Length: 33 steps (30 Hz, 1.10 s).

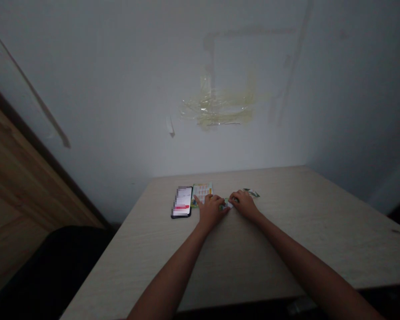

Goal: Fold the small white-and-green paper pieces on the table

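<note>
On the tabletop, a small green-and-white printed paper piece lies between my two hands, partly covered by fingers. My left hand pinches its left side with thumb and forefinger, while another finger reaches out over a printed sheet with rows of small pictures. The right side of the piece is under the curled, closed fingers of my right hand. Just behind that hand rests a white slip with green leaf-like marks. A phone with a lit screen lies left of the printed sheet.
The pale wooden table meets a white wall at its back edge. Strips of clear, yellowed tape stick to the wall. At the left are a wooden panel and a dark object beside the table.
</note>
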Each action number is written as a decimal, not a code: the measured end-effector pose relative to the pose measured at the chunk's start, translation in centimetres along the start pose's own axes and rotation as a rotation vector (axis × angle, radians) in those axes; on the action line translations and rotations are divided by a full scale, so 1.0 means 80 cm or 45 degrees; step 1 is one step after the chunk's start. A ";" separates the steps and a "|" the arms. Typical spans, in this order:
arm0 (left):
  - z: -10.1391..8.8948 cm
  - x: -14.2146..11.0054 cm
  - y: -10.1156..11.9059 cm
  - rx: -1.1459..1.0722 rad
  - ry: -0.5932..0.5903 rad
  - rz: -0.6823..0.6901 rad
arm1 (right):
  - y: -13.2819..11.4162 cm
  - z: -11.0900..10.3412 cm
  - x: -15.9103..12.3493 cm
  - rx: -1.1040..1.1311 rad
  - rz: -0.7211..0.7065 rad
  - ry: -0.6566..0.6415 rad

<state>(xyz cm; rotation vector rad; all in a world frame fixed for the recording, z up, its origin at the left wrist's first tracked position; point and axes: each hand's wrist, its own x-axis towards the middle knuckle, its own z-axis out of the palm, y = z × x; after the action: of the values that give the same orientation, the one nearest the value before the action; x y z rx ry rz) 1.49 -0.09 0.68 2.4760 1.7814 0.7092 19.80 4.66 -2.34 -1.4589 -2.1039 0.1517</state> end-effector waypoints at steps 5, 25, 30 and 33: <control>-0.001 0.000 0.001 0.019 -0.019 -0.011 | 0.009 0.000 0.002 0.130 0.010 0.001; 0.004 0.000 -0.001 -0.027 -0.042 -0.015 | -0.005 -0.002 -0.005 -0.140 -0.041 0.015; 0.009 -0.003 -0.003 -0.026 -0.041 -0.028 | -0.006 -0.003 -0.005 -0.140 -0.043 0.020; 0.008 -0.004 -0.002 0.003 -0.044 -0.053 | -0.006 -0.005 -0.006 -0.062 -0.081 0.020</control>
<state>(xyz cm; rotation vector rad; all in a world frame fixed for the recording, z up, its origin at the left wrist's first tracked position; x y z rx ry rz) 1.48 -0.18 -0.09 2.4288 1.8174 0.6581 19.76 3.94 -2.01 -1.4142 -2.1520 0.0649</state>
